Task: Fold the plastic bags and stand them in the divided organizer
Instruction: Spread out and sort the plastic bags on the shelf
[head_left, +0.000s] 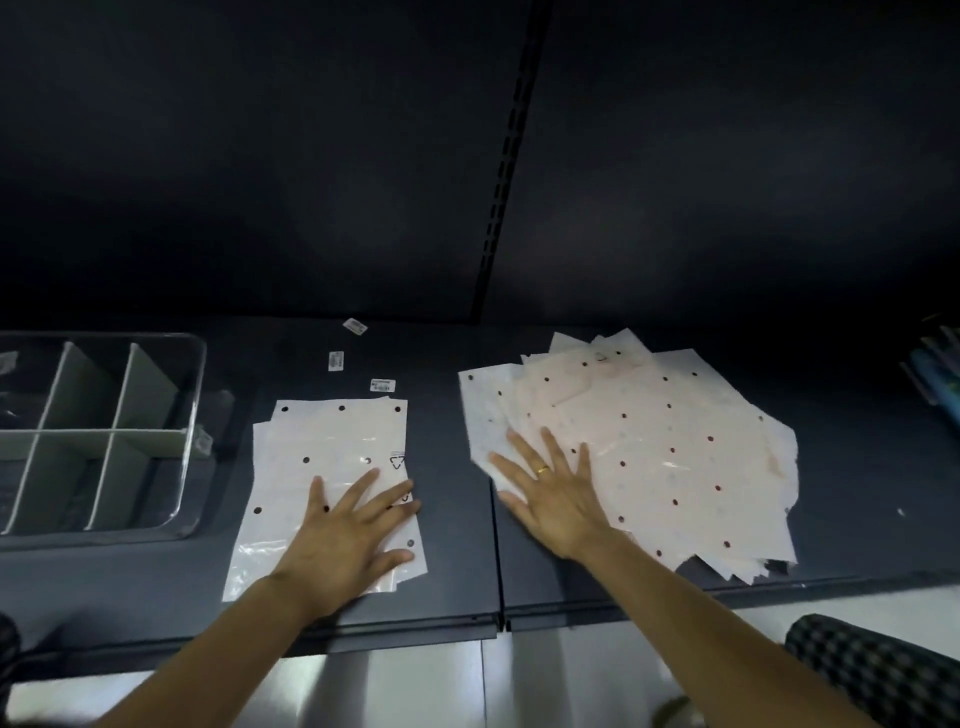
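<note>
A dark counter (467, 582) runs along a dark back wall (260, 156), where a slotted upright rail (506, 156) climbs at a slant. The light is dim. Below the counter's front edge, pale shiny panels (415, 686) catch a glare.

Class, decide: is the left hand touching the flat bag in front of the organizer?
Touching. The head view shows the left hand lying flat on the bag, its spread fingers pressing its surface.

Three small white labels (355, 326) (336, 360) (383, 385) lie loose on dark shelf (857, 467), toward 12 o'clock. Slotted upright (506, 156) behind. Checkered fabric (883, 670) at 5 o'clock.
</note>
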